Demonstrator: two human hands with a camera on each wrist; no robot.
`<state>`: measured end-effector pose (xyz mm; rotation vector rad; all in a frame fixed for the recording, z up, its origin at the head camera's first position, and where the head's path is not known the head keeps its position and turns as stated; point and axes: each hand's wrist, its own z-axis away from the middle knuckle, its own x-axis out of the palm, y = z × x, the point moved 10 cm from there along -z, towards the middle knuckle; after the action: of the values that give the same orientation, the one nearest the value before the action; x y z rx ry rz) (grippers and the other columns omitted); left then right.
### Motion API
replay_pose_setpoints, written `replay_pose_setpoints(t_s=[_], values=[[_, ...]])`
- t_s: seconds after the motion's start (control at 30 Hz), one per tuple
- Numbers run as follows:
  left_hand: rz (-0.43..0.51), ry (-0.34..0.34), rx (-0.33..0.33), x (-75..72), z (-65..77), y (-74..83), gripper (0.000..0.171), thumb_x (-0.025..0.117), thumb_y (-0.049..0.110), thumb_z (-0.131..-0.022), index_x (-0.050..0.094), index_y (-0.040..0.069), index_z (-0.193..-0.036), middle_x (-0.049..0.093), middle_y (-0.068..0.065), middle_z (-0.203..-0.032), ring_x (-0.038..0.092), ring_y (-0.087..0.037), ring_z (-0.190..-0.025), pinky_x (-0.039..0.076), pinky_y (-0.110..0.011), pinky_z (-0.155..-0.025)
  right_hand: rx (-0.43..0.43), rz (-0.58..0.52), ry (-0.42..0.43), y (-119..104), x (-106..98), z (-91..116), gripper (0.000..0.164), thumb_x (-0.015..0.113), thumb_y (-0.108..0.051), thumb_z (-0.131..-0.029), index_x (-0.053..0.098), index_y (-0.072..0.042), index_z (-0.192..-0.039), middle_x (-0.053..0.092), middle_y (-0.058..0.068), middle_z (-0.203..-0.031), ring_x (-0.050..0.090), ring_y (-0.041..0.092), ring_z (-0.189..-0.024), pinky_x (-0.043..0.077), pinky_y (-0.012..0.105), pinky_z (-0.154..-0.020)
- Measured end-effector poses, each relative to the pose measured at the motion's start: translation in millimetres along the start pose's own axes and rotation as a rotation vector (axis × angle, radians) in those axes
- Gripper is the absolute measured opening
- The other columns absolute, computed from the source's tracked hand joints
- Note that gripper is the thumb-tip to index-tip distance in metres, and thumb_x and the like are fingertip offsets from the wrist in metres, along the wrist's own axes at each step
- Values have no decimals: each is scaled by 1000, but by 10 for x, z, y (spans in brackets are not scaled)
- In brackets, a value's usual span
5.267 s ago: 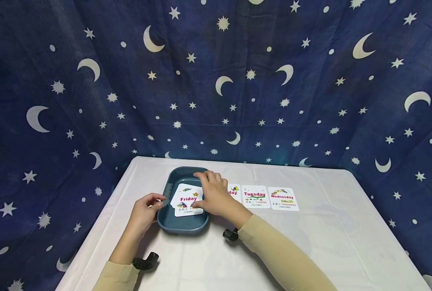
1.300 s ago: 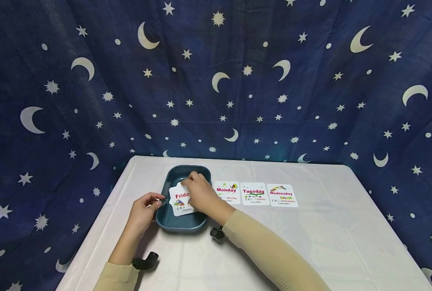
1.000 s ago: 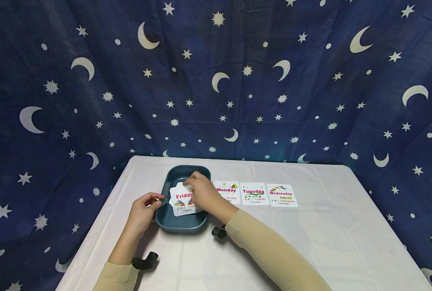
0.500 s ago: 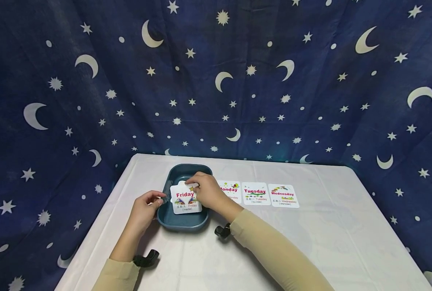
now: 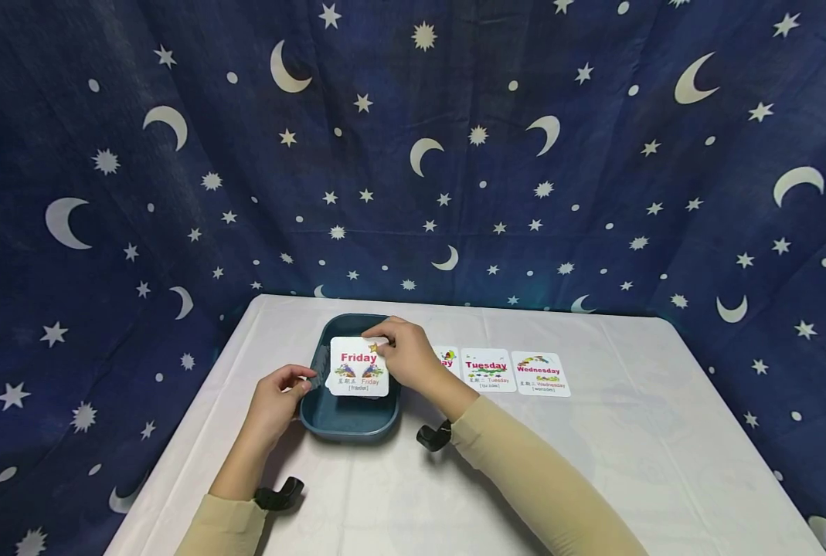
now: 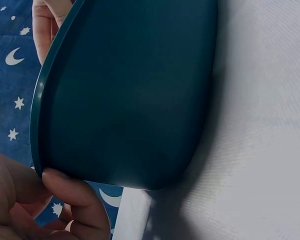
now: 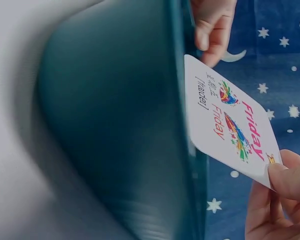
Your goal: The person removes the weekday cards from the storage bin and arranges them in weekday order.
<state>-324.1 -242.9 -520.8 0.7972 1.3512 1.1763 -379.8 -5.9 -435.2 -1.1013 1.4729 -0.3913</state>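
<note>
My right hand [image 5: 416, 361] pinches the upper right corner of a white "Friday" flashcard [image 5: 355, 369], with the thumb on its printed face. In the right wrist view the card [image 7: 222, 115] stands up above the rim of a dark teal tray [image 7: 110, 100]. White edges of at least one more card show beneath it in the head view. My left hand [image 5: 273, 401] holds the left rim of the tray [image 5: 350, 428] between thumb and fingers. The tray's outer wall [image 6: 130, 95] fills much of the left wrist view and hides its contents there.
Right of the tray, three cards lie in a row: one partly hidden by my right hand [image 5: 447, 357], then "Tuesday" [image 5: 486, 371] and "Wednesday" [image 5: 541, 374]. A white cloth [image 5: 628, 432] covers the table. Behind it hangs a blue star-and-moon curtain [image 5: 413, 193].
The Friday card lay in the tray; my right hand takes its corner, straightens it and lifts it slightly up and rightward. The left hand stays at the tray's rim.
</note>
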Motion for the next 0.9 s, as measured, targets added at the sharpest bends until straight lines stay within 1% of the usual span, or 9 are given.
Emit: replay_pose_setpoints(t_s=[0.1, 0.23, 0.4, 0.63, 0.83, 0.9], values=[[2, -3, 2, 6, -1, 1, 21, 62, 0, -105, 73, 0, -123, 58, -5, -91, 60, -18, -67, 55, -27, -55, 22, -10, 27, 27, -119, 17, 36, 69, 4, -98, 81, -19, -123, 74, -4, -117, 62, 15, -96, 54, 30, -83], [4, -14, 3, 21, 3, 4, 21, 61, 0, -105, 73, -1, -124, 58, -5, -90, 60, -18, -67, 55, -27, -55, 45, -6, 76, 87, -320, 65, 36, 71, 4, -97, 82, -20, -122, 75, -6, -115, 63, 17, -98, 54, 33, -84], [-3, -8, 12, 10, -1, 16, 21, 62, 0, -105, 73, -1, -123, 57, -5, -91, 59, -17, -67, 56, -27, -55, 60, -9, 124, 186, -564, 135, 37, 71, 6, -96, 83, -19, -120, 75, -3, -118, 66, 21, -97, 55, 34, -81], [-25, -7, 22, 2, 7, 23, 22, 61, -1, -105, 73, -1, -123, 58, -7, -91, 58, -17, -67, 55, -28, -55, 121, 2, 142, 383, -838, 253, 38, 70, 5, -96, 82, -19, -122, 75, 0, -128, 64, 23, -97, 53, 35, -81], [-34, -4, 21, 8, 25, 33, 21, 60, -1, -105, 73, 0, -123, 58, -7, -91, 57, -17, -68, 55, -28, -56, 142, 24, 142, 558, -1047, 373, 38, 70, 7, -95, 82, -17, -122, 76, 3, -125, 60, 23, -92, 50, 34, -77], [-35, -2, 20, 8, 26, 34, 21, 60, -1, -105, 73, 0, -122, 58, -7, -92, 56, -16, -68, 54, -28, -56, 147, 34, 138, 613, -1101, 419, 38, 71, 7, -94, 82, -17, -122, 76, 4, -124, 59, 23, -92, 50, 33, -77]])
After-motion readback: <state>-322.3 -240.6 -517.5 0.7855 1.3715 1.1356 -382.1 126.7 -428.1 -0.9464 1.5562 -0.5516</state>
